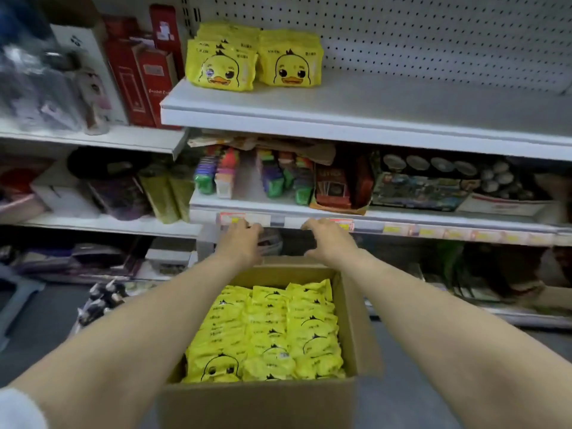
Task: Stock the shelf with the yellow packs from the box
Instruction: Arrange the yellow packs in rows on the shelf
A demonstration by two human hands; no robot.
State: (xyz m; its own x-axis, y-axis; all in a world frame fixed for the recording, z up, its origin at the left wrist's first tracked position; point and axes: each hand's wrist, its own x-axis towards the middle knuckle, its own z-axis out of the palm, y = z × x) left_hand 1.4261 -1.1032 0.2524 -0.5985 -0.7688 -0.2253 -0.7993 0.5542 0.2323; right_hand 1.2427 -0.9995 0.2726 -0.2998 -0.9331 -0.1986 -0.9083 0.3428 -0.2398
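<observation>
So this is the in-between bit of the restock. The box (257,400) sits right below the person and it's pretty much full: the yellow packs (266,332) are filed in three rows running from its near wall to its far wall. Up and beyond the box, the white shelf (402,103) has only two rows of duck packs (223,69) at its left end, and the rest of that board is bare.

Both arms are stretched out over the box. The left hand (240,243) and right hand (329,239) hang above its far edge, palms down, fingers loosely bent, and as far as I can see neither is carrying anything. It's blurry there, so I can't tell if a fingertip is brushing the far flap.

My read: this is the reach for the next batch. The next move calls for dipping into the box, pinching a few packs together by their top edges and lifting them straight up.

Orientation-wise, the boxed packs lean on edge, long side across the box, with one duck face showing at the near-left corner. The shelved ones stand upright, faces toward the aisle, long side along the shelf front, so new ones should go to their right, faced the same way.
</observation>
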